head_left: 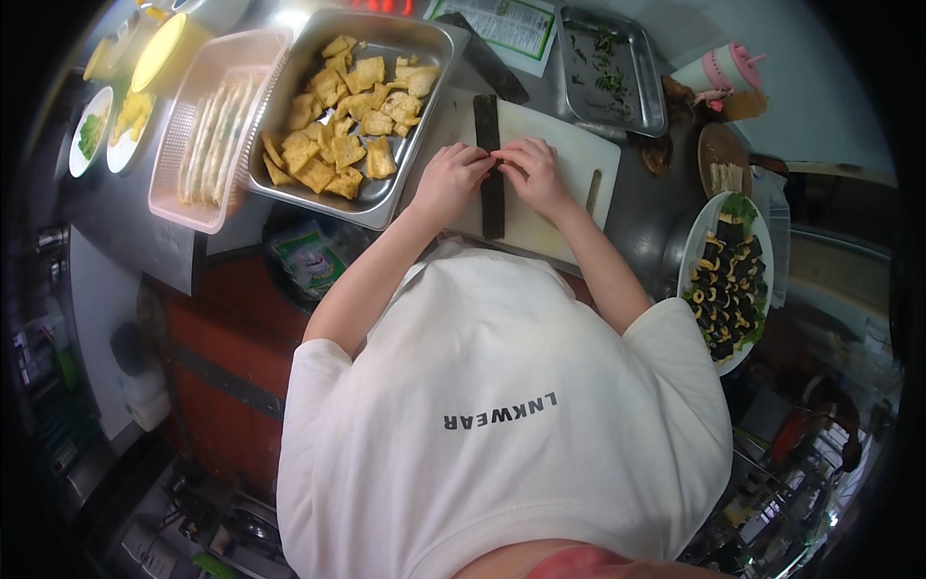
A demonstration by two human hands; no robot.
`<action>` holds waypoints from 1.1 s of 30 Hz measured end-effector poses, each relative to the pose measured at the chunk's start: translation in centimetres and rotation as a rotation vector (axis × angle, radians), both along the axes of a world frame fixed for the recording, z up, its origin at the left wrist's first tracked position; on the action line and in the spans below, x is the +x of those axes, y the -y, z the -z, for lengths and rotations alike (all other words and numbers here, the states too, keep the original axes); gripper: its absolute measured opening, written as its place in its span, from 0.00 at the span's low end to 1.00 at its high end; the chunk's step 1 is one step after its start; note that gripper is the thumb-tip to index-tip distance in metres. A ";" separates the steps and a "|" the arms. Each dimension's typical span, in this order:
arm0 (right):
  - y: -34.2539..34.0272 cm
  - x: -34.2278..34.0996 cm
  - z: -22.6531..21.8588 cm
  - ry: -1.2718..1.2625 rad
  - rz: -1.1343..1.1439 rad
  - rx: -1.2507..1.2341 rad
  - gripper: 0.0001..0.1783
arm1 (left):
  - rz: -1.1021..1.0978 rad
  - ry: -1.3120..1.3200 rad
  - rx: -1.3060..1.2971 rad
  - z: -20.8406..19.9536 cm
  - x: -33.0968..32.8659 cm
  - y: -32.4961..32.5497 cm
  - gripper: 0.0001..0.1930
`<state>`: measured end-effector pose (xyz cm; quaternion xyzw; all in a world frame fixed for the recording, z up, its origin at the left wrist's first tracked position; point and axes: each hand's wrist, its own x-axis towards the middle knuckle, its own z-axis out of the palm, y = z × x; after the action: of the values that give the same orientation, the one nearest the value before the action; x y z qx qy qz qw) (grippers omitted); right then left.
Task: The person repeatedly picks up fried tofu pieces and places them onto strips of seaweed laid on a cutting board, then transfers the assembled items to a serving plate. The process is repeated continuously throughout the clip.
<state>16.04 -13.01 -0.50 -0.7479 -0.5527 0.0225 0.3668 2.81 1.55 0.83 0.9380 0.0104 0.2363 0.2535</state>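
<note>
One dark, seaweed-looking strip (493,206) is lying flat on the white cutting board (577,152), right under where your left hand (451,181) and right hand (533,176) meet. Its long axis runs away from you, roughly square to the line between your hands, so one end pokes out beyond them and the other comes back toward you. Neither hand's really nearer tbh, they come in from opposite sides with fingertips bunched over the middle. Fingers look curled into a pinch, but can't tell if anything small's in there. Strip itself: near-black, narrow, pretty straight-edged.
</note>
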 end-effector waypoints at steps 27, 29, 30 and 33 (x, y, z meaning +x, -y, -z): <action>-2.2 2.1 -1.5 -0.186 -0.035 0.008 0.13 | 0.001 -0.310 0.059 -1.0 4.2 -3.6 0.07; -2.2 2.2 -1.3 -0.202 -0.076 0.037 0.14 | 0.017 -0.359 0.112 -1.3 4.7 -4.0 0.07; -2.4 2.5 -1.0 -0.132 -0.077 0.054 0.14 | 0.022 -0.368 0.148 -1.4 5.1 -4.1 0.07; -2.8 2.9 -0.3 -0.036 -0.054 0.089 0.12 | -0.027 -0.305 0.120 -1.7 5.3 -4.0 0.08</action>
<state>18.97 -10.17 -0.16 -0.7151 -0.5665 0.0214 0.4090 8.07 5.55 2.50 0.9762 0.0472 0.0947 0.1895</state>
